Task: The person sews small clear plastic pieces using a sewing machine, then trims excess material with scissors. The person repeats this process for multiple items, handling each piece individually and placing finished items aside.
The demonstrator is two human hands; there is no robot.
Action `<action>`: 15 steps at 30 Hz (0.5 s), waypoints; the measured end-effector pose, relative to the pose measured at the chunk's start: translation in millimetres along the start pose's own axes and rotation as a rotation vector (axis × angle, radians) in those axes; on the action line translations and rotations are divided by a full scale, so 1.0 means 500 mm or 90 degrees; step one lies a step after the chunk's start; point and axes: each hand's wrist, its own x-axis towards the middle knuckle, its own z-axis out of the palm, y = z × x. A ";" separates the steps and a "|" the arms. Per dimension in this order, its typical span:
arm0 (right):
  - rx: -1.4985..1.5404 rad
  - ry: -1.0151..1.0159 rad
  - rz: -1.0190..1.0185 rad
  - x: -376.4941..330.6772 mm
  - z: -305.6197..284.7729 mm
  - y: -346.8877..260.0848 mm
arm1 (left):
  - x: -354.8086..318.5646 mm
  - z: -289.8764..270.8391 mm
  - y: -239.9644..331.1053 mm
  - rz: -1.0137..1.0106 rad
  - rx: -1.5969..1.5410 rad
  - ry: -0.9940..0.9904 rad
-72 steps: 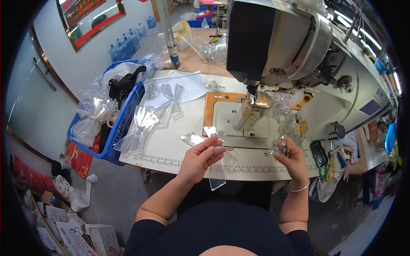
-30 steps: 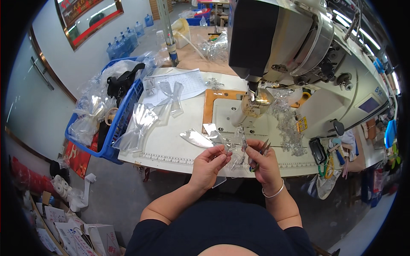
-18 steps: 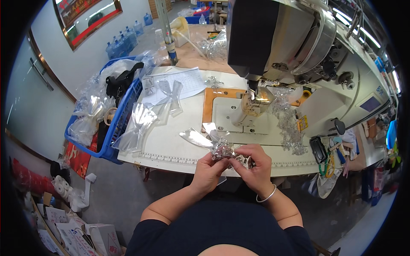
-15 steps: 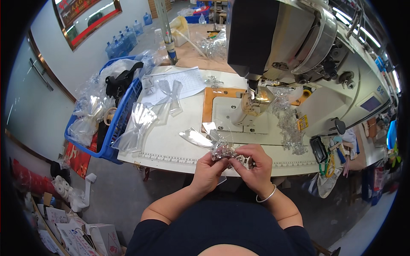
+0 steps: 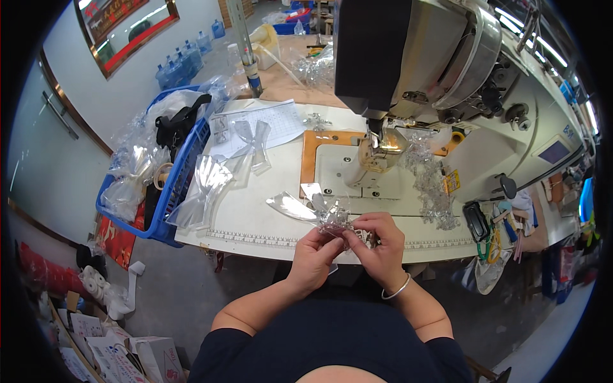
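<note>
From afar I see the left hand [image 5: 315,260] and right hand [image 5: 382,247] pinched closed on a knobbly sparkling silver cluster [image 5: 333,219], over the front of the white bench [image 5: 268,179]. Beyond, nearer the left, a clear leaf-shaped plastic piece [image 5: 290,206] slants toward it.

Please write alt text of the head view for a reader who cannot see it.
A person's left hand and right hand hold a silvery piece at the front of a white table, with a sewing machine beyond. Clear plastic pieces and paper lie to the left, near a blue basket.
</note>
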 end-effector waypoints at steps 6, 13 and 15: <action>-0.048 -0.047 -0.046 0.006 -0.002 0.002 | 0.005 0.006 0.010 0.032 0.026 0.012; 0.051 -0.071 0.091 0.005 -0.008 0.002 | 0.011 -0.004 0.013 0.002 -0.036 0.029; 0.079 -0.073 0.125 0.004 -0.009 0.004 | 0.012 -0.007 0.011 -0.012 -0.038 0.044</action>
